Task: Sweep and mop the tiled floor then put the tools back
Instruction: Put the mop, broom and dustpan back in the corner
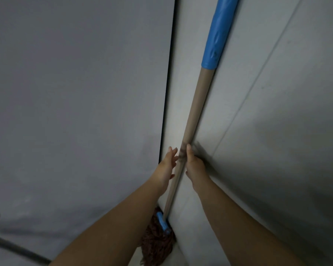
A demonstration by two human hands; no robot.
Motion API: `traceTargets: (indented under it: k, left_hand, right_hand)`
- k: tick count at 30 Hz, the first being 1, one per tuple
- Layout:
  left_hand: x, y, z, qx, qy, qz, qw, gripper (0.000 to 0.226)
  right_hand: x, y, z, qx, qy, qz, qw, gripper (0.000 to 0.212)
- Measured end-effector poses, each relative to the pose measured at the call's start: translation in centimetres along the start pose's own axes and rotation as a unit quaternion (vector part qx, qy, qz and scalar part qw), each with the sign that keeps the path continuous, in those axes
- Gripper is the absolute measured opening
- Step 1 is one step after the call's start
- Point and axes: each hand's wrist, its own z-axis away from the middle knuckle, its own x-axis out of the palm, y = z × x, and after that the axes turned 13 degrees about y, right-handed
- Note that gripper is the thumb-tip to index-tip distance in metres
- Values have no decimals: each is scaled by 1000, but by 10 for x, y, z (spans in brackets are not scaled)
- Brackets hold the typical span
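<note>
Two bare forearms reaching far: right hand [193, 164] gripping mop handle [195, 108] mid-shaft, left hand [166, 166] released just beside. Propped in wall corner. Probably light, stiff; brown head [156, 240] floppy.

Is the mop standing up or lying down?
Standing up. The mop leans in the wall corner, head down on the floor, blue grip on top.
</note>
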Motion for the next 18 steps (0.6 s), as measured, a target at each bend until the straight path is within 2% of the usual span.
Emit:
traceTargets:
  k: [3,5,8,18]
  left_hand:
    - [-7,6,6,-6,27,8,1000,48]
    - [-16,10,12,-15,67,44,997,35]
    - [-33,11,23,3,126,85,988,19]
    - [-98,-12,85,35,218,97,970,22]
  right_hand:
    - [-2,-4,8,-1,0,14,1000,58]
    - [0,-7,14,-4,-4,25,1000,56]
    - [7,-7,26,11,4,-23,1000,47]
    - [23,23,96,-41,13,-44,998,43]
